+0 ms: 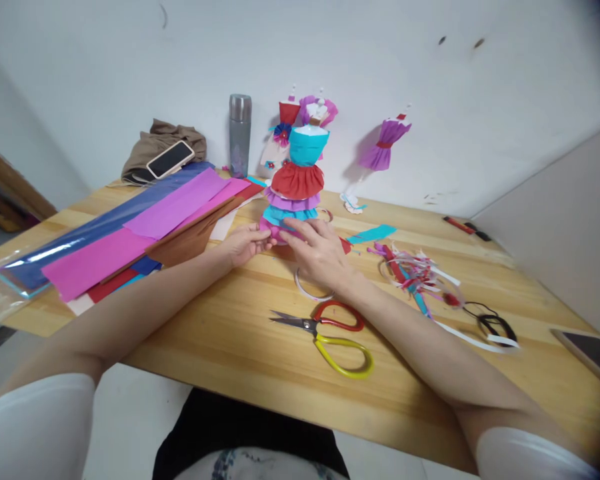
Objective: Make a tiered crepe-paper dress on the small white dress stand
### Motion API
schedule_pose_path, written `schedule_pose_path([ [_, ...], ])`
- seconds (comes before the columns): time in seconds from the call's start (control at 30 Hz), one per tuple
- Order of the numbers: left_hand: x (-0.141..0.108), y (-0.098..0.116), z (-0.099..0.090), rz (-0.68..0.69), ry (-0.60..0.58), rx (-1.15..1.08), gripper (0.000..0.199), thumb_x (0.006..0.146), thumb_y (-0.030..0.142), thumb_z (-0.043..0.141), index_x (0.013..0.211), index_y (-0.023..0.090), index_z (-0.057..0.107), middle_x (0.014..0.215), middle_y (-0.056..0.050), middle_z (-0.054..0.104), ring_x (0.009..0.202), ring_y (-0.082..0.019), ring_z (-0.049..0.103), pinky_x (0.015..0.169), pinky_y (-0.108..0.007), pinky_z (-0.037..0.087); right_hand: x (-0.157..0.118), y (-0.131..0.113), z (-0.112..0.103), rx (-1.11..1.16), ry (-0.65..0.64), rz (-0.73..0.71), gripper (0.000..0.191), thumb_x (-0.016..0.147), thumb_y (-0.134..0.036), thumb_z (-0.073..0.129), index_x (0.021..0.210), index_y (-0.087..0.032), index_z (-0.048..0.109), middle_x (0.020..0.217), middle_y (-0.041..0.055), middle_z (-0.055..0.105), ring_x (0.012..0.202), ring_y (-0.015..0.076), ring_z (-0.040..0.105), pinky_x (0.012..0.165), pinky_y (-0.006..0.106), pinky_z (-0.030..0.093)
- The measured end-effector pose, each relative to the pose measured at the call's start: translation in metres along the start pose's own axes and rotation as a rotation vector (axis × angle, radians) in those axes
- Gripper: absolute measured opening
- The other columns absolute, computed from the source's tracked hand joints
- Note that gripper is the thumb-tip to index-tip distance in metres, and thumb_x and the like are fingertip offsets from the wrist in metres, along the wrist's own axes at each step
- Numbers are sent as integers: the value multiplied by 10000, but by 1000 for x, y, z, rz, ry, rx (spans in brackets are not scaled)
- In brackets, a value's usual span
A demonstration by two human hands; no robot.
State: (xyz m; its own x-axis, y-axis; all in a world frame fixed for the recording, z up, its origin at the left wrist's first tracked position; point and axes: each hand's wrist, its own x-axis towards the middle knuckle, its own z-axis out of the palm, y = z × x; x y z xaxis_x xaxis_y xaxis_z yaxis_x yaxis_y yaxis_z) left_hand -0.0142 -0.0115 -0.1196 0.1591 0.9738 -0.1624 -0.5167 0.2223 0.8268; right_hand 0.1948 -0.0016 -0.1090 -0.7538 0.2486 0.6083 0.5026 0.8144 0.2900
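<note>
A small paper dress on a mini dress form (304, 173) stands upright on the table, with a turquoise bodice, a red layer and purple, turquoise and pink ruffles below. My left hand (250, 245) pinches the left side of the bottom pink ruffle between thumb and fingers. From the right, my right hand (321, 252) reaches across the front of the same ruffle, its fingers bent onto the paper and its thumb mostly hidden. Just below that hand lies a roll of tape (310, 288), partly covered. Nearer me are open scissors (307, 325) with one red and one yellow handle.
Crepe paper sheets (175, 203) and a plastic-wrapped blue pack (95, 227) cover the left side. Behind stand a flask (240, 137) and more dressed forms, one in purple (387, 143). Paper scraps (415, 273), a black cord (495, 327) and a phone (587, 353) lie right.
</note>
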Motion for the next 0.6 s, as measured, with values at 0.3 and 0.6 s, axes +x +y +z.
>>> schedule_pose_path([
  [0.3, 4, -6, 1, 22, -6, -17, 186, 828, -77, 618, 739, 76, 676, 712, -42, 706, 668, -91, 675, 744, -212, 539, -1, -3, 6, -74, -25, -38, 373, 969, -107, 472, 1308, -128, 625, 1380, 120, 664, 1068, 293, 561, 824, 437, 411],
  [0.6, 6, -8, -2, 20, -31, -33, 141, 823, -62, 649, 783, 63, 702, 741, -50, 723, 671, -96, 684, 815, -253, 560, 1, -2, 1, 109, 114, 131, 510, 940, -155, 468, 1450, -179, 474, 1382, 176, 599, 1149, 319, 572, 878, 478, 465],
])
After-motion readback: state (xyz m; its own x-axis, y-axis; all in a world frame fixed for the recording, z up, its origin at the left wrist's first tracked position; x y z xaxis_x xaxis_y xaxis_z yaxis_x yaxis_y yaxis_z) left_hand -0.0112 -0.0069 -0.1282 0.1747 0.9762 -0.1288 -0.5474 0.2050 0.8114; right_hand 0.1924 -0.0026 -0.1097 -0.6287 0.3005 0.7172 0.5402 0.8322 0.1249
